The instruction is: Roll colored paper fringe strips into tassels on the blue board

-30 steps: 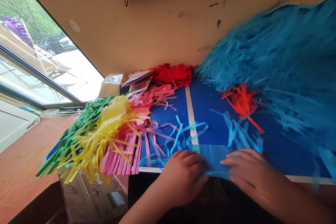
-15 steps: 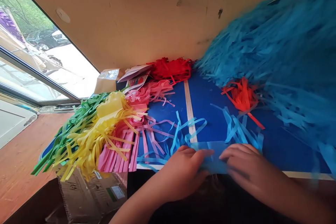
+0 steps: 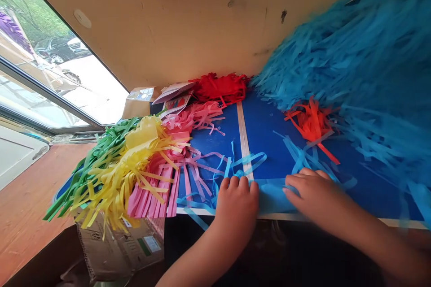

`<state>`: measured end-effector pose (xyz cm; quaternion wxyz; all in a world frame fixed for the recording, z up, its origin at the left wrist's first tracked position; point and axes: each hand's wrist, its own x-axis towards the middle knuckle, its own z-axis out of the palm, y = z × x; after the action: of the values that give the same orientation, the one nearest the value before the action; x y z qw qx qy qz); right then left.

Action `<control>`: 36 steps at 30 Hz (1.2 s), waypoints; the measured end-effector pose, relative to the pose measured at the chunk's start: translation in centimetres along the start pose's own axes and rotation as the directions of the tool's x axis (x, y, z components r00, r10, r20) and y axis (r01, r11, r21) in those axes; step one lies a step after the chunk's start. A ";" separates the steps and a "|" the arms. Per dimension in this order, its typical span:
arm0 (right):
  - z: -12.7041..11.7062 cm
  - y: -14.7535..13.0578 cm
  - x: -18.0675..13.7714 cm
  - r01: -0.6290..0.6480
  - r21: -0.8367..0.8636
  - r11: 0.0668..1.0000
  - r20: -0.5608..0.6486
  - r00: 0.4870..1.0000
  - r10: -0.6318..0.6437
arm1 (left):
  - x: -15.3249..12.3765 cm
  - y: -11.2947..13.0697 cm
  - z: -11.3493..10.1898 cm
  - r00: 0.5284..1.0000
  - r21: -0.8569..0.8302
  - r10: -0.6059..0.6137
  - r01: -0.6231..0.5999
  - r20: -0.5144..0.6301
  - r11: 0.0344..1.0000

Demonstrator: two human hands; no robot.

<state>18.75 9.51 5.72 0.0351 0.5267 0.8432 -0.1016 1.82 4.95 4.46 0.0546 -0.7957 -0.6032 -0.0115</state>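
A strip of blue tissue paper (image 3: 274, 195) lies flat at the table's front edge, its ends cut into thin fringes. My left hand (image 3: 237, 202) is closed over the left part of the strip, knuckles up, fingers curled down onto the paper. On the other side, my right hand (image 3: 313, 190) is closed on the right part, its fingers bent and the thumb side toward the middle. Loose blue fringe strands (image 3: 251, 159) spread out beyond my left hand. More fringe (image 3: 299, 154) fans out past my right fingers. The fingertips are partly hidden by the hands.
A large blue fringe pile (image 3: 353, 58) fills the right, with an orange-red tassel (image 3: 311, 121) before it. At the left lie green (image 3: 101, 154), yellow (image 3: 134, 161) and pink tassels (image 3: 155, 188). Red tassels (image 3: 220, 89) rest by the wall. A cardboard box (image 3: 117, 249) stands below.
My hands have moved apart, uncovering more of the blue strip between them. The left hand has turned knuckles up and its fingers have curled over; the right has shifted slightly away from me.
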 end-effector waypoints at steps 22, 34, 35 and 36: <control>-0.2 -0.9 1.3 -0.183 -0.217 0.959 -0.107 0.981 0.163 | 3.1 -1.5 -0.4 0.957 -0.045 0.081 -0.071 0.280 0.996; 0.4 0.2 2.0 -0.116 -0.221 0.968 -0.140 0.986 0.086 | 2.4 -0.6 -0.4 0.988 0.015 0.030 -0.032 0.153 0.999; 0.2 0.2 2.1 -0.120 -0.226 0.967 -0.113 0.989 0.097 | 2.3 -0.6 -0.5 0.988 0.015 0.029 -0.032 0.154 0.999; 0.1 0.2 2.2 -0.122 -0.228 0.966 -0.083 0.991 0.106 | 2.3 -0.6 -0.5 0.987 0.014 0.034 -0.037 0.154 0.999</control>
<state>17.95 11.51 5.28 0.0728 0.5699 0.8183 0.0184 1.91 7.24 5.21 0.0146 -0.8044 -0.5913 0.0559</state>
